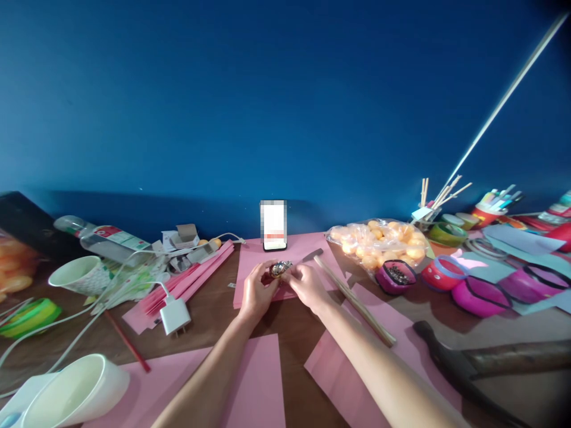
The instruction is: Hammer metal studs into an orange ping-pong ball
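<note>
My left hand (259, 291) is closed around a small shiny round object (279, 270) with a bumpy, gold and dark metallic surface. My right hand (307, 285) meets it from the right, thumb and fingertips pinched together at its side. Whatever those right fingertips pinch is too small to make out. Both hands are above a pink sheet (243, 267). Behind them a phone (274, 226) with a lit screen stands upright near the wall. Just right of my right hand lies a wooden stick (357, 303), beside a dark flat metal piece (311, 255).
At right are a bag of orange balls (379, 241), a purple bowl (395, 277) of small metallic bits, several colourful bowls and a claw hammer (491, 359). Leftward lie a white charger (175, 315) with cables, a plastic bottle (113, 241), a paper cup (80, 276) and another cup (75, 392).
</note>
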A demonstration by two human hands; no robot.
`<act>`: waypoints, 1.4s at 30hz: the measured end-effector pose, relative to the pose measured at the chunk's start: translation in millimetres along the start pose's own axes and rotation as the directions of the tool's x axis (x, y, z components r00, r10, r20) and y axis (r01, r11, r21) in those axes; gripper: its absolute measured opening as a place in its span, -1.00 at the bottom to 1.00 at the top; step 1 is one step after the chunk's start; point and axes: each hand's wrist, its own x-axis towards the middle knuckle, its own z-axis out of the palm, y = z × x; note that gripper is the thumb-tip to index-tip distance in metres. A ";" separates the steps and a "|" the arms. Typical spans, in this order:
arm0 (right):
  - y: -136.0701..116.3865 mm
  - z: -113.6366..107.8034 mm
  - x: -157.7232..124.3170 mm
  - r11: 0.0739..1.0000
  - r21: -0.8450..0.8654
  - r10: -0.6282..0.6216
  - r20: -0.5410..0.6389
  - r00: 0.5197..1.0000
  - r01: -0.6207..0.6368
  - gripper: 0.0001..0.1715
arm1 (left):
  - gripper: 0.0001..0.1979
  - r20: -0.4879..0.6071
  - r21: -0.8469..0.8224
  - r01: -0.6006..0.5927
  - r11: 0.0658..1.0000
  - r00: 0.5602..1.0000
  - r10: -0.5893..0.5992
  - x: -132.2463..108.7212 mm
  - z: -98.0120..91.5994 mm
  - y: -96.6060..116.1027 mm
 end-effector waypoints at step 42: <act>4.6 3.7 2.4 0.981 0.193 -0.006 0.017 1.000 0.003 -0.68 | -0.65 0.022 -0.030 0.103 0.994 0.995 -0.102 2.1 -1.1 6.9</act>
